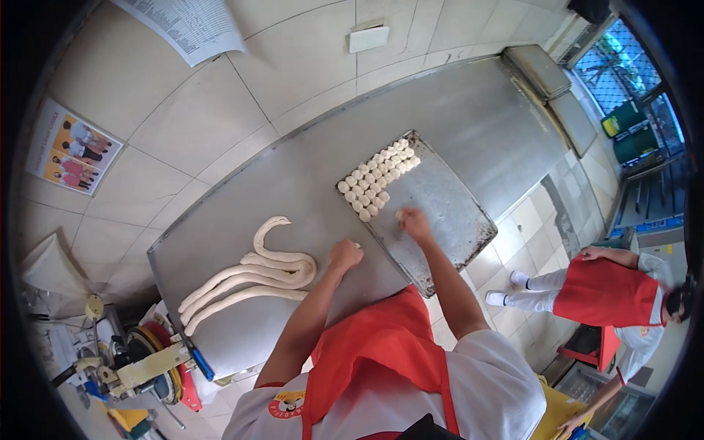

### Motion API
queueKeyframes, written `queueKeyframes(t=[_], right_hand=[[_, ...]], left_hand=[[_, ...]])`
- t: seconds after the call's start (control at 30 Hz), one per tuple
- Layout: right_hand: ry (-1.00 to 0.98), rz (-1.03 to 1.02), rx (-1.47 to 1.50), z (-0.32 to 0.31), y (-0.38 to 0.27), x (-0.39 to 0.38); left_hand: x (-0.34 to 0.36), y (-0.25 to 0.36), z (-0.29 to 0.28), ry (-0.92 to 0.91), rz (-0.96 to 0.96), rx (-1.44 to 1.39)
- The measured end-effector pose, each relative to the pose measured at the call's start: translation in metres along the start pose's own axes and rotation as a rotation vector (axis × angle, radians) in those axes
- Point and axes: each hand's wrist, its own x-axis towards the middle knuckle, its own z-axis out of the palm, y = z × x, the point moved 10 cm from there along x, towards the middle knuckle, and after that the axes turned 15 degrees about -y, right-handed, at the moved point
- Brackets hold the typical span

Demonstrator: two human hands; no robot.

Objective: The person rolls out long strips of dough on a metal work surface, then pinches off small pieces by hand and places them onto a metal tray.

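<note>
My right hand (414, 224) is over the dark metal baking tray (447, 202), its fingers closed on a small dough piece that shows pale at the fingertips. Rows of round dough pieces (370, 180) sit close together along the tray's far left side. To the left of the tray, my left hand (345, 255) is closed low over the metal table, with a bit of pale dough showing at its fingers; most of that dough is hidden by the hand. Long dough ropes (282, 271) lie looped on the table left of this hand, one end curling away from me.
The steel table (455, 110) runs along a tiled wall. Flat metal trays (539, 73) are at its far right end. A machine with a round red-edged part (158, 359) stands at lower left. Another person in a red apron (605, 293) stands on the right.
</note>
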Motion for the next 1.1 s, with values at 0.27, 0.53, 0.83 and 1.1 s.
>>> queueKeyframes(t=[0.27, 0.53, 0.83, 1.1], right_hand=[[0.241, -0.1, -0.354, 0.019, -0.098, 0.051], [-0.301, -0.239, -0.188, 0.153, -0.105, -0.06], [0.071, -0.102, -0.563, 0.135, -0.087, -0.095], [-0.41, 0.028, -0.134, 0.081, -0.03, -0.071]], left_hand=[[-0.025, -0.006, -0.008, 0.152, 0.275, -0.154], [-0.052, -0.012, -0.005, 0.151, 0.541, -0.632], [-0.033, 0.016, 0.023, 0.016, 0.166, 0.242], [0.02, -0.051, 0.023, -0.131, -0.041, -0.314]])
